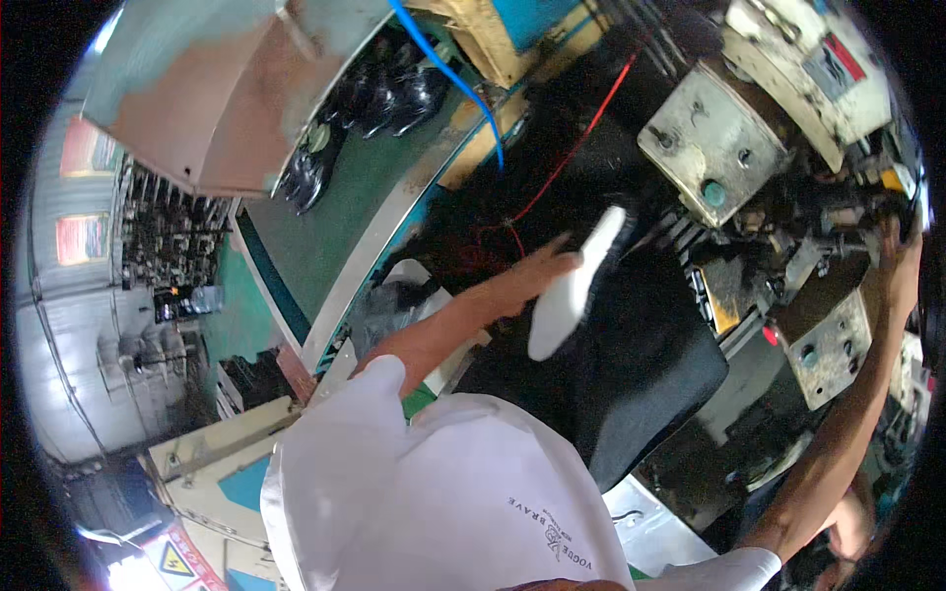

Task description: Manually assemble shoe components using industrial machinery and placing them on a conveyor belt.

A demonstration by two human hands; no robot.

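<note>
well, a grimy metal machine (749,158) with bolted plates fills the frame from twelve to three o'clock, and a green conveyor belt (345,212) runs at ten to eleven o'clock, carrying black shoes (379,94). at centre lies a black padded seat (641,364). the left hand (537,276), near centre, closes its fingers on a white shoe sole (574,286) that slants toward one o'clock above the seat. the right hand (899,271), at three o'clock, reaches into the machine; whether it grips anything cannot be told.
</note>
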